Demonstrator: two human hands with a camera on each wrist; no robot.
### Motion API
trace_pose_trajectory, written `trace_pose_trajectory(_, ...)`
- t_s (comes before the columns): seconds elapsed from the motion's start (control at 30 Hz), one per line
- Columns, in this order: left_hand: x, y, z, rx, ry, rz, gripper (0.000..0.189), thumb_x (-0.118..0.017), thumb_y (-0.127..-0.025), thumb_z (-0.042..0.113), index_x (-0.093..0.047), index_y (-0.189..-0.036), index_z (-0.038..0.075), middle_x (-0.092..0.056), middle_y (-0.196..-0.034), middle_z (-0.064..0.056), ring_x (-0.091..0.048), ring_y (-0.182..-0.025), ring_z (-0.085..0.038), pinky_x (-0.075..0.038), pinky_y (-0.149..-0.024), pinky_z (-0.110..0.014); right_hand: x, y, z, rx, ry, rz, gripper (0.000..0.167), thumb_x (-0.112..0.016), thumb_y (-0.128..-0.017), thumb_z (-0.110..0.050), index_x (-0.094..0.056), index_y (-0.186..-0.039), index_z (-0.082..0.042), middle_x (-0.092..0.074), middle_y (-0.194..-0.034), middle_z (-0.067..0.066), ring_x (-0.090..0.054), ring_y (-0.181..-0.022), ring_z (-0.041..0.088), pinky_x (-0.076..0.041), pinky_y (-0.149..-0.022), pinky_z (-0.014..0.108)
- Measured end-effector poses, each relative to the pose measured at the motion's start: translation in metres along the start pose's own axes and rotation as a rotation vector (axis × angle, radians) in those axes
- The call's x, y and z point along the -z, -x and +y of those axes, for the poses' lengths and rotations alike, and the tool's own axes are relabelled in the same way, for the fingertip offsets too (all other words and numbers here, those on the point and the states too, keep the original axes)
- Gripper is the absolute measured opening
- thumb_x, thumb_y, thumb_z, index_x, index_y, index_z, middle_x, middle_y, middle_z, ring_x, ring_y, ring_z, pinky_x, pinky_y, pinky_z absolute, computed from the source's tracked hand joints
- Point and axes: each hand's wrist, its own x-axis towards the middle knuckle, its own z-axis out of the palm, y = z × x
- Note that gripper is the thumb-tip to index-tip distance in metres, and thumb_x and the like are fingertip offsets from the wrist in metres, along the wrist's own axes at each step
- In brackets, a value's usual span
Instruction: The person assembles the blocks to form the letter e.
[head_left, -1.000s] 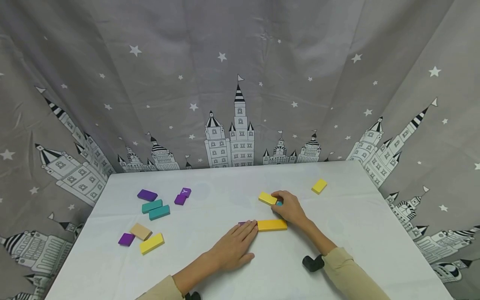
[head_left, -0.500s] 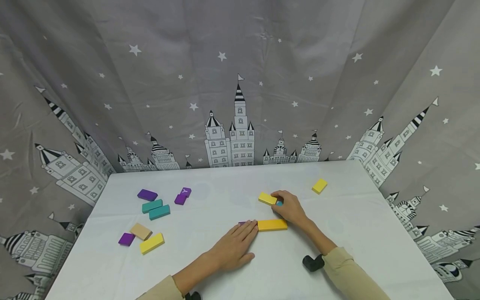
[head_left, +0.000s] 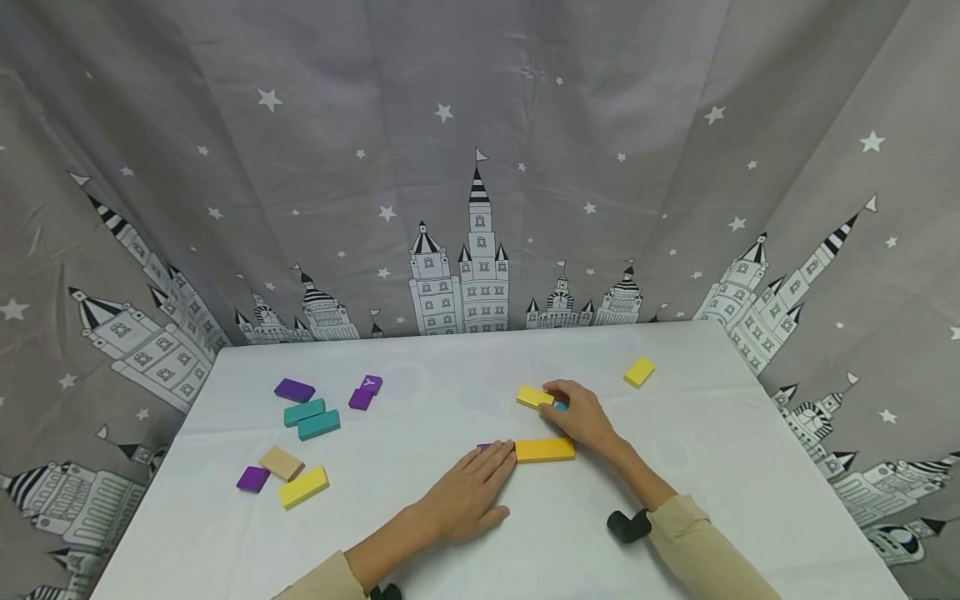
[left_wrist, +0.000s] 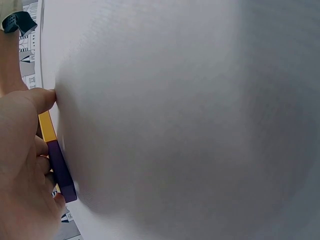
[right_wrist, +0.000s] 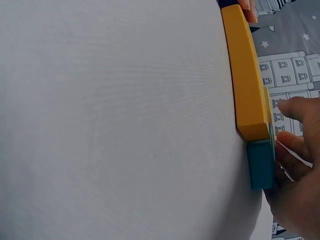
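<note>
Head view: two hands work near the middle of a white surface (head_left: 675,467) backed by a grey curtain (head_left: 480,167) printed with castles and stars. The left hand (head_left: 465,496) lies flat with straight, relaxed fingers, its fingertips touching a purple block (head_left: 484,447), which is mostly hidden beneath them and abuts the left end of a long orange block (head_left: 544,450). The right hand (head_left: 581,414) curls its fingers round a small teal block (head_left: 559,407) just behind the orange block, with a yellow block (head_left: 535,397) touching the fingertips. In the right wrist view the teal block (right_wrist: 261,162) sits against the end of the orange block (right_wrist: 245,75). In the left wrist view the purple block (left_wrist: 61,170) meets the orange block (left_wrist: 47,126) end to end. Another yellow block (head_left: 639,372) lies apart at the far right; purple, teal, tan and yellow blocks are scattered at the left.
</note>
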Motion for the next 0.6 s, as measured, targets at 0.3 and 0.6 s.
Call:
trace_pose_trajectory(0.3, 0.000, 0.000, 0.000, 0.006, 0.011, -0.013, 0.073, -0.047, -0.103, 0.047, -0.026, -0.157, 0.003, -0.019, -0.164, -0.012, -0.017, -0.150, -0.025, -0.020, -0.119, -0.042, 0.021, -0.001, 0.018, -0.044, -0.059, 0.136, 0.032, -0.069, -0.094, -0.016, -0.066, -0.122, -0.002, -0.066, -0.119, 0.013, -0.060, -0.108, 0.028, -0.049, -0.096, 0.046)
trace_pose_trajectory(0.6, -0.001, -0.001, 0.000, 0.009, 0.012, -0.015, 0.073, -0.047, -0.103, 0.047, -0.025, -0.157, 0.002, -0.018, -0.164, -0.012, -0.017, -0.150, -0.025, -0.019, -0.119, -0.042, 0.056, -0.001, 0.053, -0.115, -0.078, 0.344, 0.032, -0.067, -0.095, -0.013, -0.064, -0.122, 0.003, -0.064, -0.120, 0.020, -0.059, -0.111, 0.035, -0.048, -0.096, 0.049)
